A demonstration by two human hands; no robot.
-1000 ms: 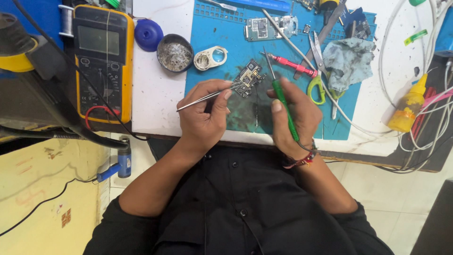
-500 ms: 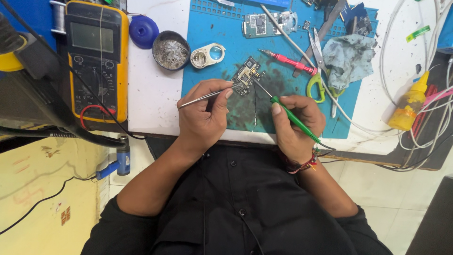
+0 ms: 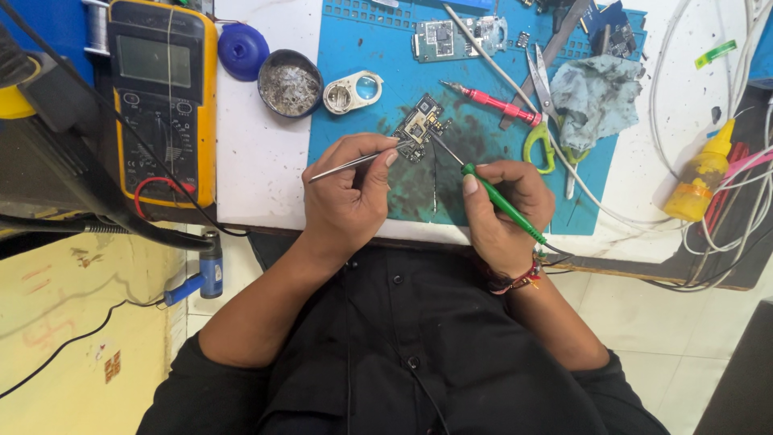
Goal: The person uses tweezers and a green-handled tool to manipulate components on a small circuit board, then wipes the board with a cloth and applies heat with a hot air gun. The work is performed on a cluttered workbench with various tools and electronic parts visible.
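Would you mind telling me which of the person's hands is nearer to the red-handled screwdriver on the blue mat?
Right. The right hand, holding the green soldering iron, sits just below the red-handled screwdriver. The left hand, holding tweezers, lies farther off, below and left of it.

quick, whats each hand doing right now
Left hand: closed, pinching metal tweezers whose tips meet the small circuit board.
Right hand: closed, holding the green-handled soldering iron, tip at the same board.
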